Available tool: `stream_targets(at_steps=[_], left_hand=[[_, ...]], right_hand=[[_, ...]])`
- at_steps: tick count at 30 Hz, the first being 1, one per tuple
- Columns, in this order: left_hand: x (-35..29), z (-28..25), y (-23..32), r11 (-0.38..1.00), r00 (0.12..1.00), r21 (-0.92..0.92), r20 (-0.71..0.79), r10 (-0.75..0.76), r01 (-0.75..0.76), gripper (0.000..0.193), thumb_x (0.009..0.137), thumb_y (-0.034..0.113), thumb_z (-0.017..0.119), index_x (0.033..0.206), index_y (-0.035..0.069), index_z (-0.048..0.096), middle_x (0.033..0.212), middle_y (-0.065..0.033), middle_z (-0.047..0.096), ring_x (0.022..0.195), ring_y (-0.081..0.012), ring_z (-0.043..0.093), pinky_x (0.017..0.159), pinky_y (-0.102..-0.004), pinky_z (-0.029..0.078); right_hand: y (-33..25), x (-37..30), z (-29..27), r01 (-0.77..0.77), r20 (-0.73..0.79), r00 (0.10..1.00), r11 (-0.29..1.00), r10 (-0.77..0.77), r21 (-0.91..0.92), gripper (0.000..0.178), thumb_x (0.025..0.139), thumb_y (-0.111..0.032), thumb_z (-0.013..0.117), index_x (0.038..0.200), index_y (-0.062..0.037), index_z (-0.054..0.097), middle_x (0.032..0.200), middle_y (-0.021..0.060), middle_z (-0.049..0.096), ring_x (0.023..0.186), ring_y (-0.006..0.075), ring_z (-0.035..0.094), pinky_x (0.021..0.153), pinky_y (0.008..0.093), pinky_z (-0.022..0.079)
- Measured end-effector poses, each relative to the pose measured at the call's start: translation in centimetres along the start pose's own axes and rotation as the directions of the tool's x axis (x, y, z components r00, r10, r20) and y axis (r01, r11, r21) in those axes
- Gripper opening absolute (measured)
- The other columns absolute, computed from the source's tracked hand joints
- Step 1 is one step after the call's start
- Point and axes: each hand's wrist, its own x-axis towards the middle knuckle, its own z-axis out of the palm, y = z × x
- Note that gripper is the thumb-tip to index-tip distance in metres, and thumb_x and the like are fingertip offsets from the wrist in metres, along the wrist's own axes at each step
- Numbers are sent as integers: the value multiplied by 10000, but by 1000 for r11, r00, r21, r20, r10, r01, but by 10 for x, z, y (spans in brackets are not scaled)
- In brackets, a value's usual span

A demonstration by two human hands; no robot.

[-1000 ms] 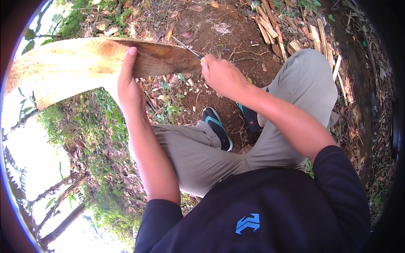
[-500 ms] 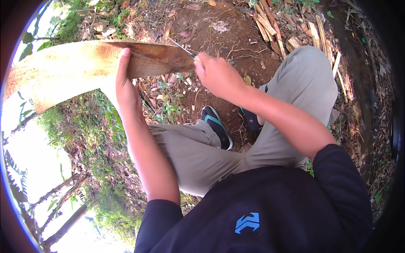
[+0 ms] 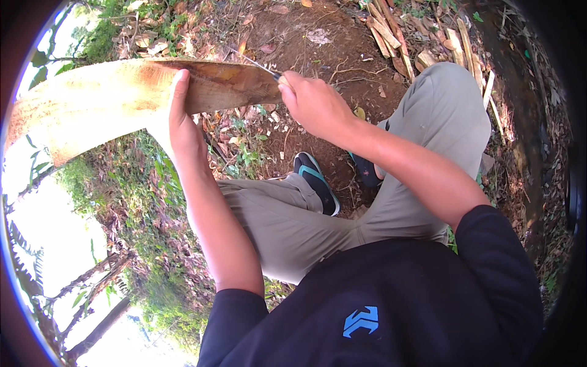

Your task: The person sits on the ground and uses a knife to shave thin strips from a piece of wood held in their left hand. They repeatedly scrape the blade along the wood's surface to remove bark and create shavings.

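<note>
A long, pale wooden board point(image 3: 92, 98) runs from the left rim to the middle of the view, its right part browner and darker. My left hand point(image 3: 183, 116) is closed on the board's near edge, thumb lying across its face and the other fingers hidden behind. In the fist of my right hand point(image 3: 315, 104) is a knife point(image 3: 262, 66) with a thin metal blade and a light handle mostly covered by the fingers. The blade points up and left, along the far edge of the board's right end; whether it touches the wood I cannot tell.
Split wood sticks point(image 3: 385, 33) lie on the ground at the upper right. My bent knees and sandalled feet point(image 3: 315, 183) are below the board, on brown soil point(image 3: 293, 37) with leaves and wood chips. Green plants point(image 3: 140, 202) grow on the left.
My right hand and the knife have shifted slightly left along the board's far edge. My left hand and the board stay nearly where they were.
</note>
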Motion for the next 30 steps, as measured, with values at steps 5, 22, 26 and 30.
stream_targets(at_steps=[5,22,26,30], left_hand=[[-2,0,3,1000,1000,-9,-2,-12,12,361,905,169,671,1199,-26,594,1182,-85,612,1112,-151,558,1030,-318,386],[-9,3,12,1000,998,-2,65,-26,26,452,871,235,723,1207,-27,572,1137,-83,612,1079,-163,553,996,-329,378],[-9,2,12,999,997,-21,70,-28,29,441,875,222,719,1205,-30,572,1137,-85,613,1057,-158,565,976,-321,404],[-9,2,14,1000,997,-19,71,4,-2,434,877,209,715,1205,-35,569,1137,-89,612,1048,-159,572,974,-323,412]], right_hand=[[-2,2,-2,-109,67,992,991,105,71,313,956,-249,435,975,4,620,851,279,650,859,469,620,794,546,469],[-5,-3,-15,-175,51,984,970,169,167,339,952,-315,469,1086,-5,495,803,203,648,761,368,642,729,479,474],[-7,-3,-20,-199,77,978,978,193,69,317,963,-301,443,1110,-21,464,858,247,658,866,435,637,791,533,453],[-18,-6,-31,-83,9,997,992,83,92,273,983,-275,422,1104,-32,445,809,261,642,809,452,631,729,534,465]])
